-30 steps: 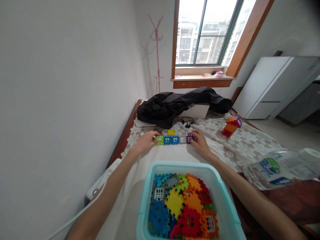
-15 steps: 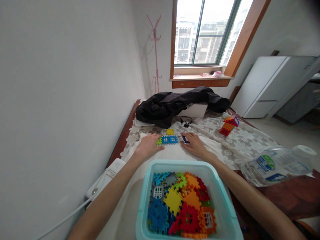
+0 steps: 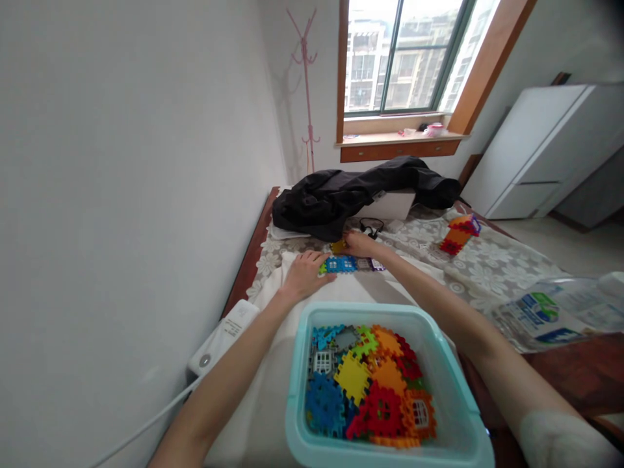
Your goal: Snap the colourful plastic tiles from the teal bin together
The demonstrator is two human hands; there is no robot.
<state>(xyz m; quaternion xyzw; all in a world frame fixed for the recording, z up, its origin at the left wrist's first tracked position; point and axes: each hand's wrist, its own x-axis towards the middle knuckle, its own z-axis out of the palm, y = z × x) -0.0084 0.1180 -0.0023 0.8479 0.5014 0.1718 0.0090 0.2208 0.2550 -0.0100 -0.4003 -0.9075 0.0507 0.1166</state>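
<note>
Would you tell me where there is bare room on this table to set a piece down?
Free: white cloth between tile row and bin; lace between tower and bottle. Crowded: around left hand and right hand by jacket.

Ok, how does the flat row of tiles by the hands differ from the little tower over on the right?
The tile row lies flat; the tower stands upright. The tile row runs green, blue, grey, purple; the tower is mostly red and orange, purple on top. The left hand touches the tile row's green end; no hand touches the tower. Both are toothed plastic tiles joined together.
</note>
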